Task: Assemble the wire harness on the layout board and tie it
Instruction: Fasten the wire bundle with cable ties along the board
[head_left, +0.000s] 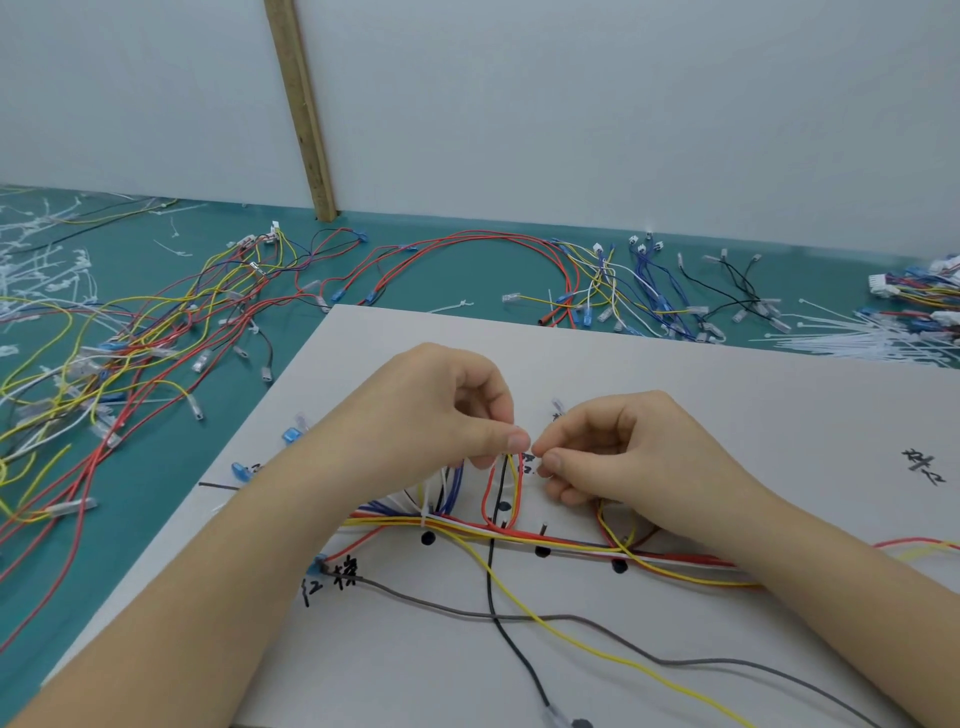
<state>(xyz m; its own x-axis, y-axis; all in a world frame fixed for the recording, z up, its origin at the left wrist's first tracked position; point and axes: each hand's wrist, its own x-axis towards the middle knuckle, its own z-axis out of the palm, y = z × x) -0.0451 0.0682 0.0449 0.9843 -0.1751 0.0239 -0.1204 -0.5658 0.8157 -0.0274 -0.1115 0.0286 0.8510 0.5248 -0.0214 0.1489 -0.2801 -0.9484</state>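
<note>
A white layout board (727, 415) with black marks and pegs lies in front of me. A bundle of red, yellow, white and blue wires (519, 530) runs across it. A short branch of red, black and yellow wires (501, 493) rises from the bundle. My left hand (441, 415) and my right hand (623, 452) meet fingertip to fingertip at the top of this branch. Both pinch something small there, apparently a thin white cable tie; it is mostly hidden by the fingers. A white tie (426, 506) sits on the bundle to the left.
Loose wires with terminals (130, 338) lie tangled on the green table at left and along the back (597, 275). A pile of white cable ties (857, 338) lies at the right. Grey (675, 660), yellow and black wires trail over the board's near part.
</note>
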